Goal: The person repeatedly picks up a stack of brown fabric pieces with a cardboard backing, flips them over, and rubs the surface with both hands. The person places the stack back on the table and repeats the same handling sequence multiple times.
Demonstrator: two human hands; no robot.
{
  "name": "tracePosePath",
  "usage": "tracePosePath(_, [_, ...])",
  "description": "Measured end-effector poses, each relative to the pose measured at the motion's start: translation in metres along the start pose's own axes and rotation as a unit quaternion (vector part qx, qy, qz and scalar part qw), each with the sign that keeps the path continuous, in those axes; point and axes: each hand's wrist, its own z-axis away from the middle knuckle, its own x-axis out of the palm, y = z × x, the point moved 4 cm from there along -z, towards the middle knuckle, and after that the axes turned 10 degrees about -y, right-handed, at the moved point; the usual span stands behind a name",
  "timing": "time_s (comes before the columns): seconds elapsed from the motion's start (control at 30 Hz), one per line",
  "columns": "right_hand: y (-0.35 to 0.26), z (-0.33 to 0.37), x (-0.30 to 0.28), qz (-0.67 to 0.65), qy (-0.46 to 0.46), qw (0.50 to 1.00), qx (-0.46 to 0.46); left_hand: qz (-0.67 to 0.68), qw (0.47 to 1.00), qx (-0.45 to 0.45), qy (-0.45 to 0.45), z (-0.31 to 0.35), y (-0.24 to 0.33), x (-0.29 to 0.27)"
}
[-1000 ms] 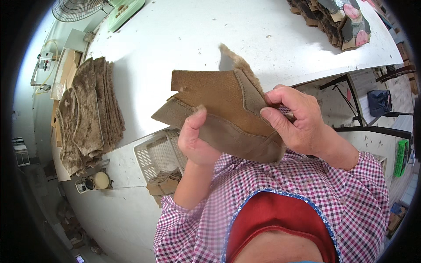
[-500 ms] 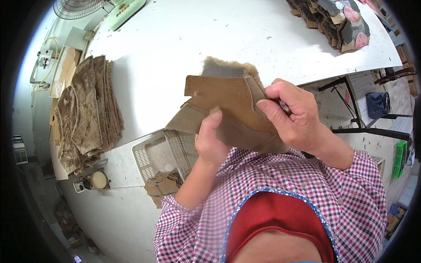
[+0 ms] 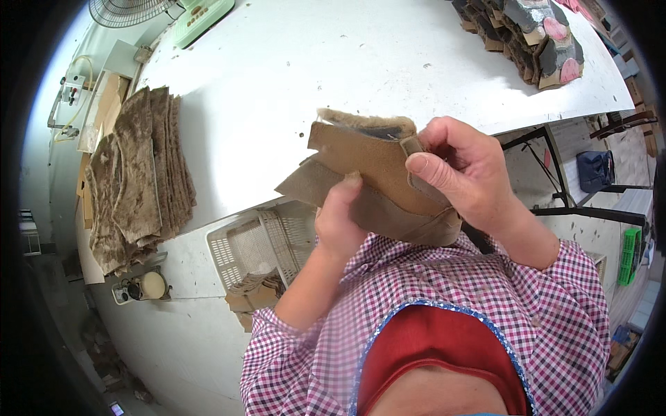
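Observation:
Between my hands is a brown leather boot upper [image 3: 378, 163], held above the table's near edge. A fuzzy fleece lining piece [image 3: 364, 121] with a dark grey backing shows along its far edge. My left hand [image 3: 340, 215] grips the upper's near left part, thumb on top and fingers underneath, out of sight. With thumb and bent fingers, my right hand [image 3: 465, 170] pinches the right edge, where a narrow stitched strip runs and the lining meets the leather.
Brown fleece pieces [image 3: 149, 173] lie stacked on the white table [image 3: 257, 83] at left. More stacked grey, brown and pink pieces [image 3: 538, 41] sit far right. Below the near edge stands a plastic basket [image 3: 239, 249] beside brown pieces [image 3: 253, 298]. A fan [image 3: 128, 10] is far left.
The upper has tilted and shifted slightly right, so less of the lining's grey backing shows. My right thumb and fingers have moved a little along the edge; both hands keep their hold.

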Motion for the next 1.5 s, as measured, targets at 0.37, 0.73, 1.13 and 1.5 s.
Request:
tracePosePath(0.37, [-0.002, -0.053, -0.016, -0.135, 0.077, 0.988, -0.018, 0.145, 0.988, 0.029, -0.033, -0.032, 0.021, -0.001])
tracePosePath(0.73, [0.023, -0.067, -0.036, -0.19, 0.279, 0.941, -0.01, -0.206, 0.977, 0.02, 0.056, 0.003, -0.024, -0.012])
tracePosePath(1.13, [0.033, -0.065, -0.05, -0.263, 0.309, 0.912, 0.068, 0.104, 0.992, -0.043, -0.061, 0.006, -0.041, -0.016])
tracePosePath(1.5, [0.054, -0.062, -0.058, -0.179, 0.187, 0.965, 0.028, -0.095, 0.979, -0.13, -0.125, 0.007, -0.017, 0.012])
